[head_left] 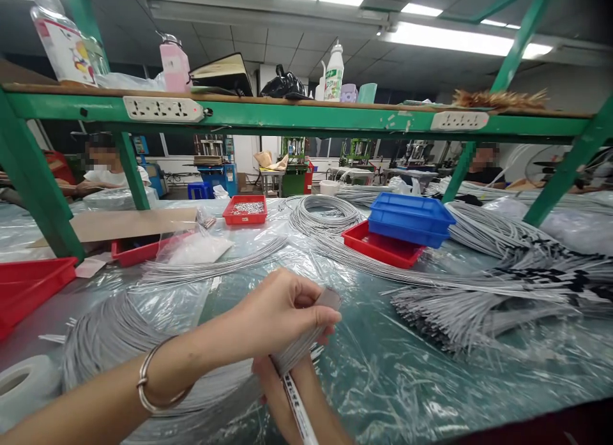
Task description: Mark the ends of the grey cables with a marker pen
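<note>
While both hands meet on a grey wire bundle, its print stays unreadable

Where the left hand (282, 317) closes, its fingers and thumb wrap tight round the wire bundle (301, 348), a sheaf of thin grey strands with a flat grey end. A white band (297, 412) with dark print runs along the bundle's lower part, but the letters are too blurred to read. The bundle's long axis is tilted. Its grey end points up and away to the right, and its banded end points down toward the person. Under the bundle lies the right hand (269, 382), mostly hidden by the left, so its grip cannot be told. A metal bracelet (152, 382) circles the left wrist.

The bundle is held just above the plastic-covered bench (407, 381). Left of the bundle lies a big coil (115, 333) of the same grey wire, and right of it a heap of cut wires (479, 311). Beyond the bundle a blue tray (410, 218) sits on a red tray (380, 248). High above the bundle, on the green shelf (287, 117), a white bottle (334, 75) bears a green label, also unreadable.
</note>
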{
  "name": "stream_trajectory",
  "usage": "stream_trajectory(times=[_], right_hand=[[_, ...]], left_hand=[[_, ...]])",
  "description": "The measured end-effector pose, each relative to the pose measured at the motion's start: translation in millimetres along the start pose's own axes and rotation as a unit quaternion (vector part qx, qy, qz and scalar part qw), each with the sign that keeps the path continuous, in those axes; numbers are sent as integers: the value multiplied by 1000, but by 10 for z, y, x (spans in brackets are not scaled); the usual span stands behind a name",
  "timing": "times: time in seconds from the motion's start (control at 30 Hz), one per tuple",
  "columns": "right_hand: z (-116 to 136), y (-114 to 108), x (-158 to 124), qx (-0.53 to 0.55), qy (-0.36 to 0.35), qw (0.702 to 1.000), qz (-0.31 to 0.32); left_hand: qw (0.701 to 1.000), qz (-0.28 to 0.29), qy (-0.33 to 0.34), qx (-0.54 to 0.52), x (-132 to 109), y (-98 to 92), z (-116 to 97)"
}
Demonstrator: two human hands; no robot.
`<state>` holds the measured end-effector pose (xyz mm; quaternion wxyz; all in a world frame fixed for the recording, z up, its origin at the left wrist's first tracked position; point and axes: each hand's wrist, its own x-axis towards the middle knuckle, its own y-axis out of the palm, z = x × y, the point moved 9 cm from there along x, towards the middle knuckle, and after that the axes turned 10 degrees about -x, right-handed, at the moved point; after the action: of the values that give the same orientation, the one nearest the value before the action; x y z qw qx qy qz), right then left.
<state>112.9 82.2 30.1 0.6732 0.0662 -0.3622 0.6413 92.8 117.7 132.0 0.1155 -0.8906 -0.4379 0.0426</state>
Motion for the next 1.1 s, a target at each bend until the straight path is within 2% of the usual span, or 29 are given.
stream_trajectory(times=[0.1,0.17,0.23,0.3,0.4,0.43,0.5,0.57,0.67,0.8,0.87,0.97,1.03,1.1], right_hand=[[-136,19,27,82,116,990,3],[-146,12,108,127,142,981,26],[-133,2,216,163,150,973,60],[-141,-32,312,185,157,967,77],[-230,-161,404,197,186,962,30],[-269,-206,420,198,197,960,7],[-340,-272,443,206,217,954,-29],[-411,-308,466,231,233,943,-55],[-537,-331,498,290,258,918,-83],[-620,-276,519,346,258,902,-32],[-657,-240,451,352,271,896,17],[-783,-292,264,337,315,886,47],[-905,-385,143,326,342,880,39],[-1057,-494,50,322,364,874,16]], left_hand=[[984,-96,54,140,-148,-236,-98],[958,-189,85,197,-353,-457,-116],[946,-240,65,207,-563,-613,46],[959,-202,-13,197,-697,-619,398],[972,-52,-134,186,-860,-401,946],[970,-18,-158,186,-911,-338,1064],[966,-3,-173,194,-958,-291,1156],[965,-24,-149,213,-930,-303,1091],[955,-39,-101,277,-829,-328,879],[919,-43,-83,382,-691,-500,598],[892,-72,-86,438,-608,-722,430],[818,-120,-129,548,-419,-1183,258],[776,-136,-144,599,-225,-1476,255],[761,-144,-148,615,7,-1728,394]])
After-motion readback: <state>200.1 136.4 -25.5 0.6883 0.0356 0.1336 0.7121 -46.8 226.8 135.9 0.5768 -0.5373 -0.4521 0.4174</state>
